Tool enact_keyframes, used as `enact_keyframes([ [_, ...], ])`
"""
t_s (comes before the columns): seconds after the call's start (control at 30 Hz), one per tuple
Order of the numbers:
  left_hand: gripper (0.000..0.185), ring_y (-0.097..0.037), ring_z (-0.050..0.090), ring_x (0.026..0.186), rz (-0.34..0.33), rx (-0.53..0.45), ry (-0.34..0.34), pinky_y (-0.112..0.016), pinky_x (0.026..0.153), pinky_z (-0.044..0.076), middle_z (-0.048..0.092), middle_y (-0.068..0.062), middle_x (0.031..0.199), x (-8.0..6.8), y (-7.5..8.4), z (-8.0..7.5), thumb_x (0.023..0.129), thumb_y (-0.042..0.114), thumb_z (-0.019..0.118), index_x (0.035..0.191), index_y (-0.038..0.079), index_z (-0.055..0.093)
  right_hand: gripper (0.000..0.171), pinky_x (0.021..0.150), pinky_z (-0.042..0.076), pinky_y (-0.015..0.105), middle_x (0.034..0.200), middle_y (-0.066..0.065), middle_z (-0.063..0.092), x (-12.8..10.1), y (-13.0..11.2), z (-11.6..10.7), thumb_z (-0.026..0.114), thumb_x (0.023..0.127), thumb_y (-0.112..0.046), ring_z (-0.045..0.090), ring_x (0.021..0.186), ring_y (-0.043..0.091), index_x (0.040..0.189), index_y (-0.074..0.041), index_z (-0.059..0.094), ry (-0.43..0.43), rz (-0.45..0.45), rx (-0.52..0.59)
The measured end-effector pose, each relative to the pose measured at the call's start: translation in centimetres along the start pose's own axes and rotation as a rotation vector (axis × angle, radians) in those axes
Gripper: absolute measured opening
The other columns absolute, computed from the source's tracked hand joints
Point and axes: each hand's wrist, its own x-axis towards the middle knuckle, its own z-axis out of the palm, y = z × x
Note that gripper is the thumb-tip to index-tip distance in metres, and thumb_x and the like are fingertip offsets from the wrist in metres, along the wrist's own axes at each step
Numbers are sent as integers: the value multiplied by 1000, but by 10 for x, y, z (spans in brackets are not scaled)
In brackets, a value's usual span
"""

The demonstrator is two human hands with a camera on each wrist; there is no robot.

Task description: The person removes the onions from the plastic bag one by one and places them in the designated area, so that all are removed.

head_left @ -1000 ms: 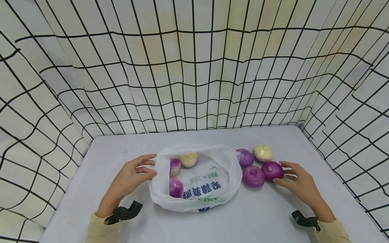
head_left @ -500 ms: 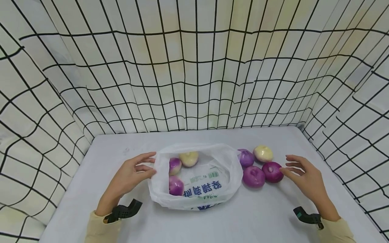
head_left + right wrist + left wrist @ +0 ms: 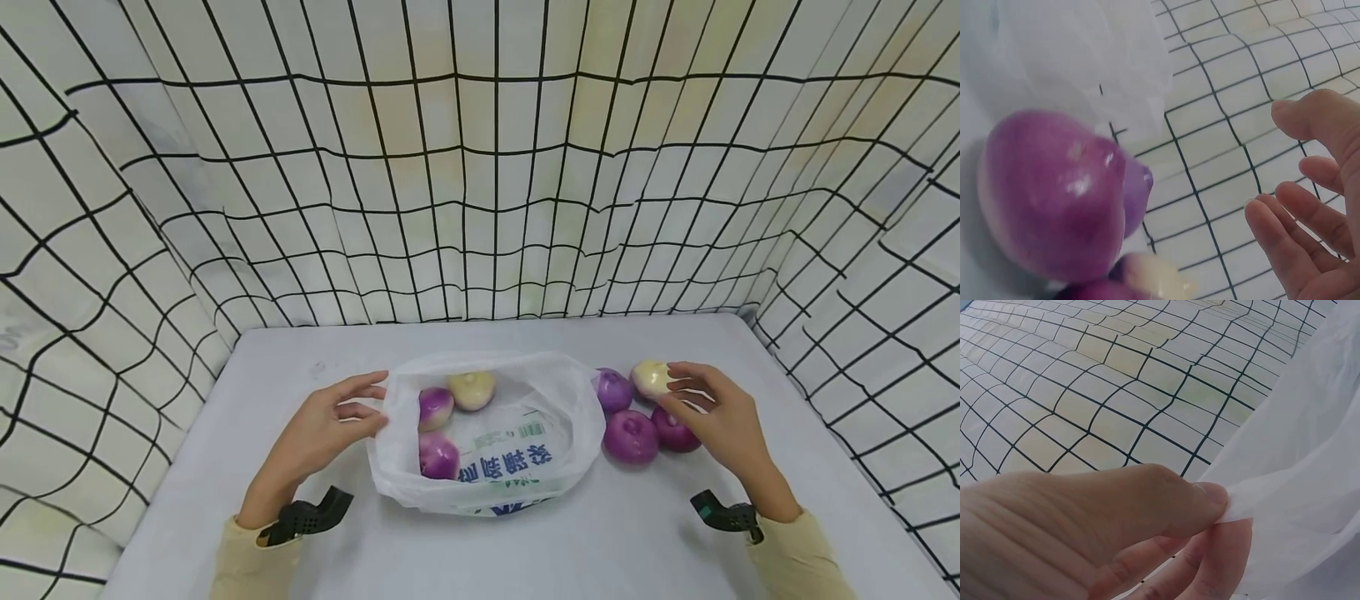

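From the head view: left hand (image 3: 322, 433) pinched the left rim of the white plastic bag (image 3: 487, 467), lying open on the grey table (image 3: 637, 533), with three onions inside. Right hand (image 3: 716, 421), fingers loosely spread, hovered over four loose onions just right of the bag, fingertips near the pale onion (image 3: 648, 377) and above the dark purple onion (image 3: 672, 433). From the left wrist view: thumb and finger pressed together on a fold of the bag (image 3: 1297, 462). From the right wrist view: open right hand (image 3: 1316, 206), fingers relaxed, holding nothing; large purple onion (image 3: 1050, 194) close beside, not touched
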Motion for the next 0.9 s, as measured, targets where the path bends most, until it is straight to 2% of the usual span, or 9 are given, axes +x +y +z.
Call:
enact_keyframes([
  [0.13, 67, -12, 74, 102, 8, -8, -7, -21, 82, 58, 64, -18, 140, 0, 1, -2, 94, 23, 76, 154, 13, 49, 46, 88, 52, 4, 123, 10, 68, 8, -10, 10, 81, 88, -5, 64, 101, -11, 131, -3, 64, -9, -14, 26],
  [0.27, 67, -10, 73, 101, 3, -5, -2, -21, 81, 58, 64, -18, 139, -1, 1, -3, 94, 23, 77, 154, 13, 50, 45, 88, 52, 5, 122, 18, 68, 13, -20, 21, 80, 89, -5, 64, 101, -10, 130, -2, 64, -39, -17, 58],
  [0.57, 67, -18, 73, 104, -7, 2, 0, -22, 80, 58, 63, -19, 140, -2, -2, -4, 93, 23, 77, 153, 14, 50, 43, 88, 56, 11, 115, 8, 71, 29, -41, 50, 81, 86, -1, 68, 98, -4, 126, -4, 68, -76, -90, 133],
  [0.9, 66, -25, 73, 107, 3, 1, 1, -22, 81, 60, 63, -21, 139, -3, -4, -3, 93, 18, 77, 152, 11, 51, 43, 92, 56, 12, 119, 21, 70, 45, -66, 87, 81, 87, -2, 70, 101, 2, 128, -5, 67, -157, -151, 236],
])
